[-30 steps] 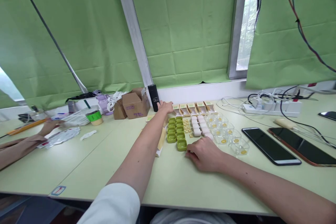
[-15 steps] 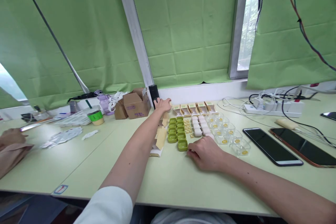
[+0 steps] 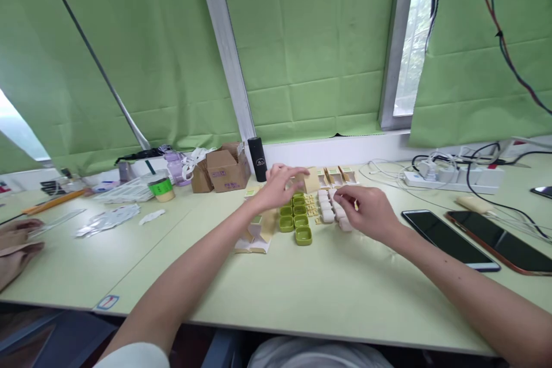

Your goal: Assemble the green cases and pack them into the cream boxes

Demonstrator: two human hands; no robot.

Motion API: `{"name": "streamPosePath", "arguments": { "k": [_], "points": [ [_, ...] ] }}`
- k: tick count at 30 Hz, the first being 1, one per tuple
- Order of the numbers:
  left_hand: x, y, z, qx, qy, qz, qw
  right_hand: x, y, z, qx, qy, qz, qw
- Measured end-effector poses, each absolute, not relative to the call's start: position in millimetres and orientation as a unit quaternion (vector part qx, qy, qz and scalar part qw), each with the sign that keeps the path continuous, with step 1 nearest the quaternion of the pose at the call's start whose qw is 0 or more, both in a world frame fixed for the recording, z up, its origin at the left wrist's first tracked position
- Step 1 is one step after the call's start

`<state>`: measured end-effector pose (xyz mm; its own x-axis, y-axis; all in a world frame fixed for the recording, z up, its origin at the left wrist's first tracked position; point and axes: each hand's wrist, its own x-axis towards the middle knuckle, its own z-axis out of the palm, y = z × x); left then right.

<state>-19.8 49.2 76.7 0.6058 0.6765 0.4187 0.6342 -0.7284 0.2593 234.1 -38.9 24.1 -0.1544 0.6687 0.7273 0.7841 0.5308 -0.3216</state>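
My left hand [image 3: 280,185] reaches over the green square cups [image 3: 300,221], with thumb and fingers gripping a small tan cardboard box [image 3: 309,181]. My right hand [image 3: 366,210] is closed in a pinch above the white rounded pieces [image 3: 328,215]; whatever sits in its fingertips is too small to make out. Between cups and white pieces lie little yellow tags [image 3: 311,205]. Other small open boxes [image 3: 338,176] stand in a row at the back. More opened boxes [image 3: 259,236] lie left of the cups, under my left forearm. The clear plastic cups at the right are mostly hidden behind my right hand.
Two phones [image 3: 446,237] [image 3: 495,238] lie at the right, near a white power strip [image 3: 457,179] with tangled cables. Behind stand a black bottle [image 3: 257,160] and a brown carton [image 3: 227,169]. A drink cup [image 3: 161,188] and a co-worker's hands [image 3: 19,236] are at the left.
My left hand has come back rightward from near the black bottle and now grips a small box. My right hand has risen from the table beside the front green cup to above the white pieces.
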Motion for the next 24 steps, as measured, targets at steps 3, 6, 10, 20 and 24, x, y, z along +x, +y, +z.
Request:
{"name": "streamPosePath", "arguments": {
  "k": [3, 6, 10, 20, 24],
  "points": [
    [-14.3, 5.8, 71.9, 0.93, 0.3, 0.202, 0.075, 244.6, -38.0, 29.4, -0.488, -0.734, -0.063, 0.468],
    [-8.1, -22.9, 61.9, 0.948, 0.255, 0.176, 0.074, 252.2, -38.2, 26.3, -0.501, -0.728, -0.048, 0.466],
    [-3.4, -39.4, 43.6, 0.963, 0.218, 0.148, 0.055, 257.5, -39.3, 17.2, -0.513, -0.743, -0.05, 0.426],
    [-8.1, -44.8, 36.0, 0.941, 0.242, 0.149, 0.181, 257.0, -38.6, 8.8, -0.508, -0.776, -0.039, 0.372],
    [7.1, -38.8, 32.0, 0.923, 0.263, 0.211, 0.184, 253.2, -40.9, 6.2, -0.498, -0.795, -0.013, 0.345]
  ]
}}
